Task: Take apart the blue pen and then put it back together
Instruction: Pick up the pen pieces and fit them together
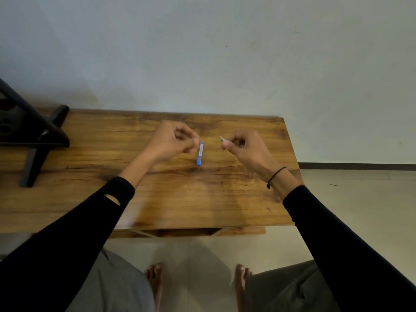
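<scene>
A blue pen barrel [200, 153] lies on the wooden table [180, 199], pointing away from me, between my hands. My left hand [173, 139] hovers just left of its far end, fingers curled and pinched together; whether it holds a small part is hidden. My right hand [242, 144] is further right, fingers closed on a small pale pen part [222, 138] whose tip sticks out to the left past my thumb.
A black stand with angled legs [33, 136] sits on the table's far left. A plain wall [202, 52] rises right behind the table. The table's right edge [292, 176] drops to a tiled floor. My legs and bare feet are below the near edge.
</scene>
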`<state>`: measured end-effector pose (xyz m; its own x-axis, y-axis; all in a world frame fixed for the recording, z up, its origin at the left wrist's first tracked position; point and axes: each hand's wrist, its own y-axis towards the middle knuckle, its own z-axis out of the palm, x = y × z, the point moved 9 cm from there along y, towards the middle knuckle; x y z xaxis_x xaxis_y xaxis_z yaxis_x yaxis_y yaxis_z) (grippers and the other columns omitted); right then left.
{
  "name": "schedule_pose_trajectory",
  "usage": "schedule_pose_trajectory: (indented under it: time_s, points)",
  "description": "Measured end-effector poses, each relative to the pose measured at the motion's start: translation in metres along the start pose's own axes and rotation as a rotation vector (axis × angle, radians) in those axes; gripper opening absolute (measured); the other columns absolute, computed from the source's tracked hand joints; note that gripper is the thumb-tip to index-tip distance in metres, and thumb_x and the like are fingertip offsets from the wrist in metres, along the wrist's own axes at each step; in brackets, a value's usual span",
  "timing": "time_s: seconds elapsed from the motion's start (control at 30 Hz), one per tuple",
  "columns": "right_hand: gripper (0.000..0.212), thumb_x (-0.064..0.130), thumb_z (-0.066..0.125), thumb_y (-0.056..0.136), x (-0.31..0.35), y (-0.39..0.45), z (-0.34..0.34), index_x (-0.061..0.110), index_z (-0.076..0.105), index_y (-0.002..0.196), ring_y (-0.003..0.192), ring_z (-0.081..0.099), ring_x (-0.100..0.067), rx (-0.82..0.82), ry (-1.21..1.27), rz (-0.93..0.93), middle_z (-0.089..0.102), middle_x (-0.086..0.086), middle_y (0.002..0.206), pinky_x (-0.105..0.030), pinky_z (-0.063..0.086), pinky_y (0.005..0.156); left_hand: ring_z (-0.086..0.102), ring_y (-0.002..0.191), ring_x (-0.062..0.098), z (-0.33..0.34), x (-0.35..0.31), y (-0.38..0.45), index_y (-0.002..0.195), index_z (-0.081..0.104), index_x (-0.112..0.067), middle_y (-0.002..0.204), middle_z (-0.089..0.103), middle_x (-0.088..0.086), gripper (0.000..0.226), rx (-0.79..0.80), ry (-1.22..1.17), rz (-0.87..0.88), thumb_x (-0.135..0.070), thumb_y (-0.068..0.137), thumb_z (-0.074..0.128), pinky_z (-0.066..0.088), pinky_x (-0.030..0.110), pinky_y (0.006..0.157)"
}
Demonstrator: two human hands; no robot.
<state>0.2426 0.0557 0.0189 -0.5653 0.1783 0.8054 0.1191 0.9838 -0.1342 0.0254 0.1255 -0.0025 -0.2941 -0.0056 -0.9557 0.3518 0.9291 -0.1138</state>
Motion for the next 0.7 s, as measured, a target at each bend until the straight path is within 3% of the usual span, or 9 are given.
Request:
schedule_pose_trajectory:
  time_s: [0.1,0.2,0.27,0.37,0.5,0.7]
  points:
    - [0.023,0.035,0.075,0.099,-0.013,0.005,-0.009,0.014,0.079,0.09,0.057,0.048,-0.006,-0.094,0.002,0.113,0.058,0.007,0.066,-0.022,0.037,0.054,0.075,0.066,0.001,0.049,-0.005,-0.011,0.084,0.081,-0.028,0.074,0.081,-0.008,0.02,0.148,0.302,0.113,-0.009,0.087,0.087,0.063,0.025,0.072]
    - [0.025,0.031,0.075,0.099,-0.022,0.009,-0.012,0.011,0.08,0.085,0.063,0.056,-0.012,-0.102,0.056,0.195,0.067,0.0,0.072,-0.028,0.046,0.059,0.069,0.072,-0.008,0.081,-0.014,-0.016,0.096,0.084,-0.027,0.087,0.082,-0.013,0.012,0.164,0.517,0.225,-0.019,0.088,0.088,0.055,0.019,0.075]
    - [0.027,0.029,0.074,0.1,-0.026,0.008,-0.01,0.007,0.079,0.085,0.061,0.058,-0.016,-0.079,0.102,0.225,0.065,-0.003,0.07,-0.031,0.052,0.058,0.07,0.076,-0.001,0.091,-0.022,-0.019,0.104,0.083,-0.024,0.094,0.084,-0.008,0.016,0.117,0.629,0.321,-0.023,0.089,0.087,0.05,0.021,0.073]
    - [0.029,0.027,0.073,0.102,-0.035,0.008,-0.01,-0.001,0.077,0.094,0.054,0.059,-0.013,-0.086,0.171,0.268,0.066,-0.004,0.068,-0.022,0.052,0.049,0.075,0.087,0.016,0.105,-0.025,-0.026,0.106,0.083,-0.021,0.098,0.083,-0.003,0.012,0.089,0.743,0.389,-0.027,0.095,0.08,0.059,0.036,0.078]
    - [0.026,0.025,0.073,0.102,-0.041,0.01,-0.014,0.001,0.074,0.092,0.045,0.059,-0.007,-0.089,0.203,0.308,0.065,-0.004,0.067,-0.018,0.05,0.043,0.067,0.108,0.025,0.108,-0.016,-0.023,0.106,0.085,-0.014,0.11,0.074,0.003,0.02,0.041,0.752,0.368,-0.028,0.093,0.082,0.056,0.044,0.085]
    - [0.024,0.022,0.073,0.101,-0.046,0.01,-0.015,0.006,0.073,0.084,0.043,0.06,-0.006,-0.066,0.235,0.321,0.066,-0.003,0.062,-0.02,0.051,0.044,0.054,0.085,0.009,0.099,-0.001,-0.016,0.116,0.082,-0.021,0.097,0.058,-0.01,0.038,0.028,0.698,0.248,-0.042,0.085,0.086,0.049,0.031,0.076]
